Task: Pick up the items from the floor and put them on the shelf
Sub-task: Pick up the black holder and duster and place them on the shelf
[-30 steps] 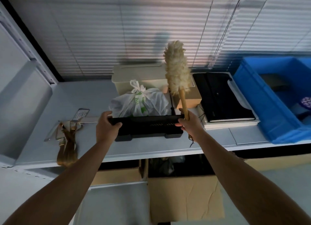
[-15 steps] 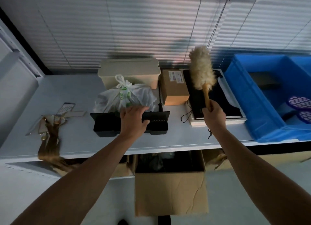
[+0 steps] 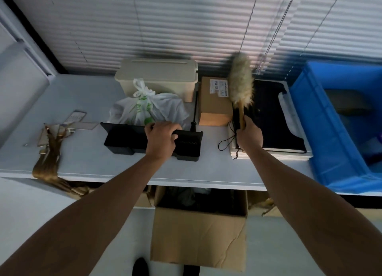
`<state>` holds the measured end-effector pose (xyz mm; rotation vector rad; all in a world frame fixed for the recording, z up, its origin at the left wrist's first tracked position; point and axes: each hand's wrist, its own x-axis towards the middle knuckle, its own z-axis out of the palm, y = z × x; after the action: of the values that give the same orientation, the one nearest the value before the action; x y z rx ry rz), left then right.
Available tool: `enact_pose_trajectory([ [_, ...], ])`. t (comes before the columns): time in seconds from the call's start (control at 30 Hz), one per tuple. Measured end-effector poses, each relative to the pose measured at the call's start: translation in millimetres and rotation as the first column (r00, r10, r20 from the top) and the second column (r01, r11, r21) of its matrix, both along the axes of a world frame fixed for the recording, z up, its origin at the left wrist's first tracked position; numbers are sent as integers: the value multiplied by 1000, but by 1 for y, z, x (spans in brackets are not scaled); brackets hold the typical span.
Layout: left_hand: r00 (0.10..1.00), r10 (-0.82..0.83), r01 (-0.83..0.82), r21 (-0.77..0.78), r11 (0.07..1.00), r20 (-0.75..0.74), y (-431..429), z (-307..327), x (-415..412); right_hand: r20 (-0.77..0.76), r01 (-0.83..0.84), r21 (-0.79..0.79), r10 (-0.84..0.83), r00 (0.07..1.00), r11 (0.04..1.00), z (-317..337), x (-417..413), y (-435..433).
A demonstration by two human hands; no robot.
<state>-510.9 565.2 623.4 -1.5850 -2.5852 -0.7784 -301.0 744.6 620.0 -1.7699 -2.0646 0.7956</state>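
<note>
Black tray (image 3: 153, 140) rests near the shelf (image 3: 82, 162) front edge, left hand (image 3: 161, 138) gripping its rim. Right hand (image 3: 249, 137) clasps the upright duster (image 3: 241, 89), apparently not yet shelved.

White shelf (image 3: 82, 162) carries black tray (image 3: 124, 139), tied bag (image 3: 148, 108) at 12 o'clock of it, blue bin (image 3: 322, 135) at 3 o'clock.

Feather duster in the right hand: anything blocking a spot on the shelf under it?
Yes. Below the feather duster held by the right hand the shelf is taken: a black folder on a white stack, with a cardboard box beside it.
</note>
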Motion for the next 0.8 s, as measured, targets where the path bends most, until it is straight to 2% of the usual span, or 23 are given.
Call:
enact_pose_trajectory([
  [0.13,1000,10,-10,10,1000,-1,2,0,0,-10,-73,50,74,997,996,-7,-9,2],
  [0.27,1000,-15,15,16,1000,-14,-4,2,-2,152,-37,3,36,988,999,-11,-11,-4],
  [0.33,1000,-12,12,8,1000,-7,-5,4,-3,184,-29,-13,31,982,999,-11,-8,-2],
  [0.47,1000,-9,9,-1,1000,8,-5,7,-2,188,-27,-51,37,981,998,-10,-5,1],
  [0.6,1000,-9,9,-9,1000,2,-4,6,-3,206,-30,26,24,978,999,-11,-15,-3],
  [0.8,999,-22,22,-4,1000,-44,-6,0,-3,495,-166,127,83,865,978,-23,-44,-15],
])
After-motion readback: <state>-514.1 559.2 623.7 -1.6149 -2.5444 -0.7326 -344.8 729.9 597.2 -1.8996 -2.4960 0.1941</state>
